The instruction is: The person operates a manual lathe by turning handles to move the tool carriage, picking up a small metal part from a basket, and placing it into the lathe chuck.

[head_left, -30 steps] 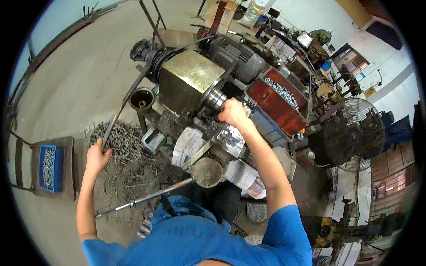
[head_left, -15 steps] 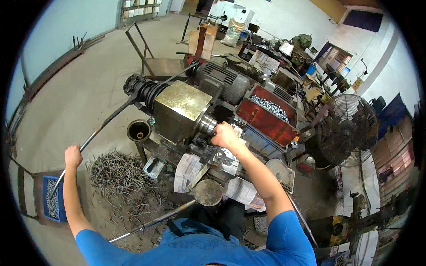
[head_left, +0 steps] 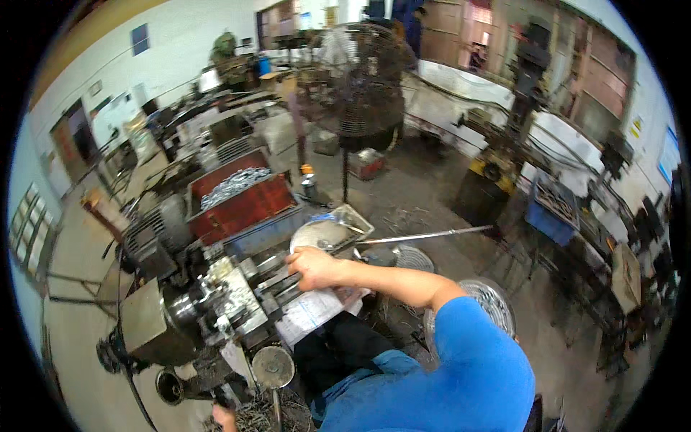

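Note:
My right hand (head_left: pixel 313 268) lies on the carriage of a grey lathe (head_left: pixel 216 302), its fingers curled over a handle there. Just below the hand a printed paper sheet (head_left: pixel 313 309) lies on the machine. Only a small part of my left hand (head_left: pixel 223 416) shows at the bottom edge, low beside a round handwheel (head_left: pixel 272 367) and a pile of metal swarf (head_left: pixel 255 417). Whether it holds anything is hidden. A long thin steel rod (head_left: pixel 425 235) lies to the right of my right hand.
A red bin of shiny metal parts (head_left: pixel 241 198) stands behind the lathe. Further back is a tall pedestal fan (head_left: pixel 360 79). A blue crate (head_left: pixel 551 212) and other machines line the right side, and a round wire basket (head_left: pixel 489 302) sits on the floor by my arm.
The view has swung from the floor on the left toward the right of the workshop. My right hand stays on the lathe. My left hand has dropped to the bottom edge.

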Demonstrator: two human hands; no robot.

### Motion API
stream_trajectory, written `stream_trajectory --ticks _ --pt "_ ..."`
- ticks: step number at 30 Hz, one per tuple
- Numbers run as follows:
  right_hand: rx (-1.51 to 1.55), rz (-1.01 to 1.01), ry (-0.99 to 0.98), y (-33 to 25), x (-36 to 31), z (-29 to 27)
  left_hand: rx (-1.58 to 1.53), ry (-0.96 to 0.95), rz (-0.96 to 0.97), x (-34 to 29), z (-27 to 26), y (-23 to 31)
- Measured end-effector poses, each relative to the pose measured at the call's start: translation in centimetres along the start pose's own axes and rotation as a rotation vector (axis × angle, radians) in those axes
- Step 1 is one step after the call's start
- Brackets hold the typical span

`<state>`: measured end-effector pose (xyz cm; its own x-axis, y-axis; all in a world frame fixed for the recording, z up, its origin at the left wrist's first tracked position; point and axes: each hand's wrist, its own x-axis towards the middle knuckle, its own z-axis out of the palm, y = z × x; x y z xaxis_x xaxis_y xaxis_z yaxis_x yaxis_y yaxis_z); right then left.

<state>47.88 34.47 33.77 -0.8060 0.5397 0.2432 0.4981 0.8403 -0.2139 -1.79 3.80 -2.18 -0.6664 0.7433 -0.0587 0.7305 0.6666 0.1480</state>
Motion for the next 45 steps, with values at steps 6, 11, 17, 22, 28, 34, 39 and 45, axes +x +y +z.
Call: stream_trajectory --ticks 6,11,17,22,28,34,39,45 --pt "-0.080 0.665 -0.116 11.6 -14.8 -1.2 0.317 0.011 0.273 3.7 -4.5 -1.3" --pt "-0.452 1.068 -0.086 19.3 -29.1 0.8 0.148 -0.049 0.215 -0.3 -7.8 0.6" --pt "-0.445 1.207 -0.032 16.5 -31.2 3.5 0.024 -0.112 0.181 -2.7 -9.4 2.8" --pt "-0.255 1.146 0.116 6.8 -32.9 5.7 -0.043 -0.158 0.171 -3.6 -9.5 4.8" --pt "0.068 1.242 0.024 -3.3 -30.5 4.9 -0.090 -0.188 0.192 -2.8 -9.9 7.7" --pt "0.144 1.277 0.085 -5.1 -29.7 5.6 -0.150 -0.222 0.190 -2.3 -10.0 9.1" --pt "0.194 1.186 0.034 -5.0 -28.8 5.5 -0.254 -0.246 0.058 -4.8 -10.1 3.2" --pt "-0.265 1.117 0.086 3.0 -33.6 6.6 -0.482 -0.404 -0.131 -4.8 -9.6 -1.9"
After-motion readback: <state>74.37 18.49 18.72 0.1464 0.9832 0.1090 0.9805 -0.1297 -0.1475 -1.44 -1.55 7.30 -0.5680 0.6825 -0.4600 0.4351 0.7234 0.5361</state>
